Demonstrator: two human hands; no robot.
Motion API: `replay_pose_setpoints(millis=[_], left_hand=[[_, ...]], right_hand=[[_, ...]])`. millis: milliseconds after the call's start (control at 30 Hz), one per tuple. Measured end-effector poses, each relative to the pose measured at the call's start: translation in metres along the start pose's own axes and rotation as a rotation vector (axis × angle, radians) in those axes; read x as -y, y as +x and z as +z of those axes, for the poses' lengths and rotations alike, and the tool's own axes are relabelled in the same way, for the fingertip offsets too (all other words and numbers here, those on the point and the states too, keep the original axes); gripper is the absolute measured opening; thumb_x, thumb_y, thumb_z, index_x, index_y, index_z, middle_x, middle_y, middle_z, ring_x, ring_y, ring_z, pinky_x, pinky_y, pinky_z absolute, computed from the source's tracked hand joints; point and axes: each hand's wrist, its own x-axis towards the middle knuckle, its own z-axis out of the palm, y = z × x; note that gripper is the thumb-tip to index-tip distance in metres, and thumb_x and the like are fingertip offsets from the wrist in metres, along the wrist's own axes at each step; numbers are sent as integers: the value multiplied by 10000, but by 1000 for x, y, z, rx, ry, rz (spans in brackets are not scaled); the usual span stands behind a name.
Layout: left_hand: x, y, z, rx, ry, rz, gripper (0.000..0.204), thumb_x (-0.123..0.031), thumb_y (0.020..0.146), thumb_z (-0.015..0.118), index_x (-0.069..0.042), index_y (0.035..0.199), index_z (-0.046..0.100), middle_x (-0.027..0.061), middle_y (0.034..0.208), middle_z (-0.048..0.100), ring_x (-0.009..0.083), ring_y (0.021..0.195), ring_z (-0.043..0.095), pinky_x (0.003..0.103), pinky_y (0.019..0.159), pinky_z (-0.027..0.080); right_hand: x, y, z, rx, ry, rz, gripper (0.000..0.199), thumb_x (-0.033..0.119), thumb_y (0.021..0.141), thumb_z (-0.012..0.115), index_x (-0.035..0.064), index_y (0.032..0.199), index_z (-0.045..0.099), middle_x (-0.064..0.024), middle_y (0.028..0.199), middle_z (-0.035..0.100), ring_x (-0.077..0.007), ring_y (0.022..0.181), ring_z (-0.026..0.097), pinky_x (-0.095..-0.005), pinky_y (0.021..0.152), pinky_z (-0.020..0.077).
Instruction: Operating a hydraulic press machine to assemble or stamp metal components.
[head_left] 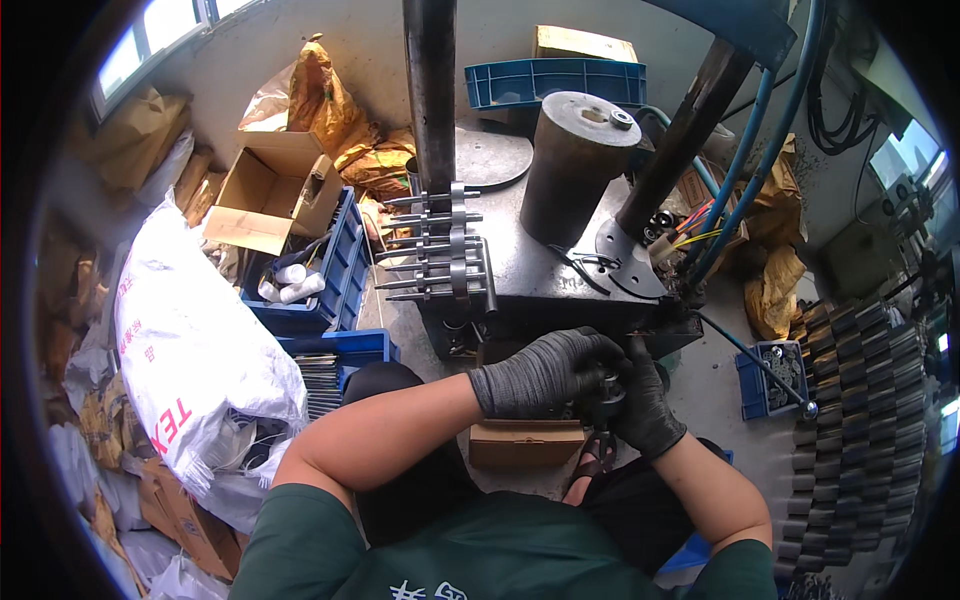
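Observation:
In front of my body, both hands in grey gloves come together over a small dark metal shaft-like part [607, 397] with a wider collar. My left hand [550, 372] reaches in from the left, its fingers curled at the part's upper end. On the other side, my right hand [648, 408] wraps the part, with its fingers partly hidden. Beyond them stands a black metal machine table [500, 268]. Along its left edge is a row of similar dark pins with rings [458, 250], points facing left. An open brown cardboard box [525, 443] sits just below my hands.
A thick metal cylinder [572, 170] and upright posts [430, 95] rise from the machine. Blue hoses [748, 165] hang at right. Left are a white sack [190, 350] and blue crates [350, 255]. Stacked metal cylinders [860, 400] and a small blue bin [752, 385] stand right.

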Motion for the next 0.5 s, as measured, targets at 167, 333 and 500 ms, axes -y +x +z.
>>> replay_pose_setpoints(millis=[167, 333, 500], left_hand=[[4, 0, -11, 96, -383, -301, 357, -138, 951, 738, -41, 1290, 682, 133, 1215, 722, 211, 1138, 688, 390, 1014, 555], [7, 10, -7, -6, -322, -224, 385, -93, 899, 792, -18, 1259, 678, 125, 1189, 737, 164, 1081, 699, 350, 966, 578], [15, 12, -19, -235, 37, -20, 339, -40, 877, 783, -32, 1200, 680, 101, 1100, 736, 164, 1034, 712, 329, 928, 596]], right_hand=[[0, 5, -2, 83, -19, 31, 704, 711, 998, 491, 112, 1344, 621, -56, 1233, 671, -206, 1076, 670, -415, 899, 582], [-4, 14, 0, 97, -151, -192, 742, 681, 1008, 501, 72, 1426, 572, -96, 1263, 663, -217, 1155, 644, -378, 995, 535], [14, 10, -17, -44, -480, -572, 632, 513, 1065, 496, -7, 1419, 560, -133, 1170, 698, -207, 1094, 670, -344, 985, 518]])
